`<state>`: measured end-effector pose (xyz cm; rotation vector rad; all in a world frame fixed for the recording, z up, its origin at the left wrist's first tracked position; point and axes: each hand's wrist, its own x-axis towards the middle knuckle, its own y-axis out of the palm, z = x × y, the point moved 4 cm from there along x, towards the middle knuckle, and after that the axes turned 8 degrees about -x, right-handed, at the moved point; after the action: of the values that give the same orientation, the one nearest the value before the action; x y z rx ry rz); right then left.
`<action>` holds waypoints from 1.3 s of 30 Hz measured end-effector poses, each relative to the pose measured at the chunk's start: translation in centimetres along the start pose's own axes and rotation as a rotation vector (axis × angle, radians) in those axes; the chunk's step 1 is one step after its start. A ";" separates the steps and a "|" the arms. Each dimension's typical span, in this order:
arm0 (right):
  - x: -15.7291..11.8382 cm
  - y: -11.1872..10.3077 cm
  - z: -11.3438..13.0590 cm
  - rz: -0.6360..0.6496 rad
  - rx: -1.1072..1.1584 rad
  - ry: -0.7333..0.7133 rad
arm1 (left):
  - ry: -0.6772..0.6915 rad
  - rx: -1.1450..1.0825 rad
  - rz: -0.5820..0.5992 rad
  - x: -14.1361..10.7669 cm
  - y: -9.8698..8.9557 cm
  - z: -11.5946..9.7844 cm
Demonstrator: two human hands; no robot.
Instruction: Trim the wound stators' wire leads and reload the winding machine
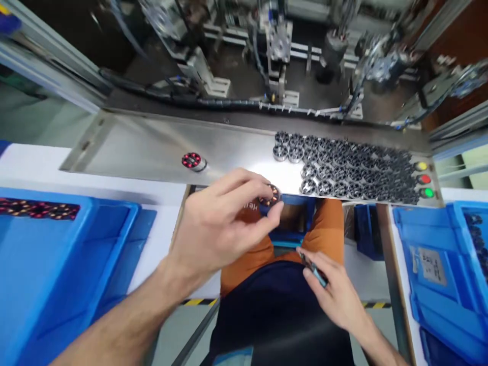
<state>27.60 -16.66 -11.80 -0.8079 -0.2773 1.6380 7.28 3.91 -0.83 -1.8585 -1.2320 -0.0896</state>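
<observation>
Left hand (232, 218) pinches a small round part (273, 196) with copper-coloured windings between thumb and fingertips; part is in the air by the front edge of the metal ledge (141, 145), partly covered by the fingers. Right hand (333, 287) is lower, in front of the person's dark top (274, 315), fingers closed around a small hand tool (319, 276) with a blue handle, tip pointing up and left; exact tool type can't be told. The two hands are apart. On the ledge, left of the held part, one lone round part (191, 160) with red spots on top. Right side of ledge: packed rows of dark round parts (339, 168), reaching to the yellow button (421, 166), red button (424, 179) and green button (429, 192) at the right end. Machine fixtures (280, 43) behind the ledge, blurred. Blue bin at left (82, 259) has a strip of red and copper parts (41, 209) at its far end; blue bin at right (442, 218) holds dark parts, cut off by the frame.
</observation>
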 end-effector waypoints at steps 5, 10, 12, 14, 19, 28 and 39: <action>2.5 -1.9 4.8 -0.090 0.129 -0.183 | -0.017 0.010 -0.006 -4.3 -0.3 -2.7; 4.0 -1.5 6.6 -0.042 0.137 -0.223 | -0.039 0.002 -0.064 -6.9 -0.5 -2.0; 4.2 -1.2 6.9 -0.022 0.129 -0.222 | -0.041 0.005 -0.088 -7.5 -0.6 -1.8; 4.4 -1.0 7.1 -0.013 0.129 -0.227 | -0.067 0.008 -0.086 -7.9 -0.7 -1.6; 4.4 -0.9 7.7 -0.042 0.120 -0.259 | -0.083 -0.026 -0.076 -8.4 -0.7 -1.5; 4.5 -1.1 8.2 -0.128 0.084 -0.330 | -0.019 -0.099 -0.147 -8.8 -0.7 -0.7; 5.3 -0.8 6.6 -0.147 0.086 -0.268 | -0.074 -0.071 -0.137 -9.3 0.0 -0.2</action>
<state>23.85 -9.84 -8.34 -0.4911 -0.4412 1.6069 2.58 -2.84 -5.28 -1.8505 -1.4240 -0.1417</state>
